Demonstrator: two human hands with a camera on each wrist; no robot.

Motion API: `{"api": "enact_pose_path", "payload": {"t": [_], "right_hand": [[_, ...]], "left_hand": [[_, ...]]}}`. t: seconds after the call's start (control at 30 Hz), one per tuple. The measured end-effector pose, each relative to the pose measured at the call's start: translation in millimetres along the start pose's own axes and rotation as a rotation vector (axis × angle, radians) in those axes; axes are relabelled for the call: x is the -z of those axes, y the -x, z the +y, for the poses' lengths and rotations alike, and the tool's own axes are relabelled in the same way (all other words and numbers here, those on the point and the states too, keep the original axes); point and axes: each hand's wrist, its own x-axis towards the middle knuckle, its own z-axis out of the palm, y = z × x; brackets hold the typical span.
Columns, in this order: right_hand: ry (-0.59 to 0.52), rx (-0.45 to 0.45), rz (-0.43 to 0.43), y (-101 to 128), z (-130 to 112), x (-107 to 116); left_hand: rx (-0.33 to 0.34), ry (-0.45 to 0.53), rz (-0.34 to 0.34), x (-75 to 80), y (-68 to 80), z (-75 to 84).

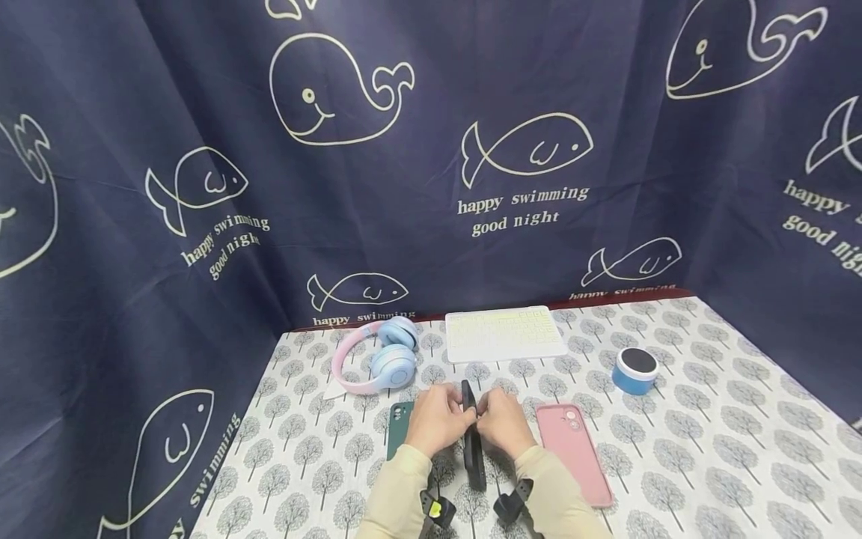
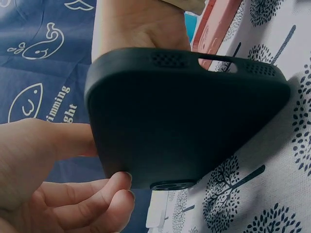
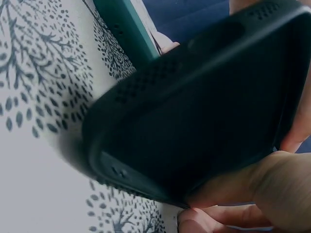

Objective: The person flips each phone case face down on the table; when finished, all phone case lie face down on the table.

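A black phone case [image 1: 474, 460] stands on its long edge between my two hands, at the front middle of the table. My left hand [image 1: 436, 421] grips its far upper part, with thumb and fingers at the edge. From the other side my right hand [image 1: 503, 421] pinches the same edge. The left wrist view shows the back of the case [image 2: 165, 116], with a camera opening near the fingers and a port cutout at the near end. Its hollow inside [image 3: 209, 111] faces the right wrist camera, and no phone is seen in it.
A green phone case [image 1: 399, 428] lies left of my hands, partly hidden. On the right is a pink phone case [image 1: 579, 460]. Headphones [image 1: 393, 365], a white keyboard [image 1: 505, 335] and a blue-and-white cylinder [image 1: 634, 373] sit farther back. A dark curtain [image 1: 404, 209] hangs behind the table.
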Motion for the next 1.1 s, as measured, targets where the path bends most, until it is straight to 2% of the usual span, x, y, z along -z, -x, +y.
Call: {"api": "enact_pose_path", "payload": {"t": [0.23,0.4,0.57,0.73,0.87,1.0,1.1], "right_hand": [[0.003,-0.036,-0.05,-2,-1,17],[-0.071,-0.057,-0.021,-1,-13,32],[-0.092,-0.062,-0.061,1,-22,32],[-0.15,-0.063,-0.089,3,-25,26],[-0.239,-0.101,-0.096,3,-29,30],[-0.335,-0.13,-0.079,3,-34,38],[-0.36,-0.131,-0.048,3,-38,45]], "left_hand": [[-0.003,0.025,0.009,-2.0,-1.7,-0.9],[-0.064,0.068,-0.001,-4.9,-5.6,-7.6],[-0.105,0.166,-0.057,-7.1,-8.3,-20.6],[-0.063,0.226,-0.136,-8.7,-6.7,-26.9],[-0.001,0.244,-0.16,-14.0,-7.0,-30.8],[0.066,0.322,-0.143,-20.4,-10.7,-33.1],[0.107,0.404,-0.102,-21.0,-12.8,-31.6]]}}
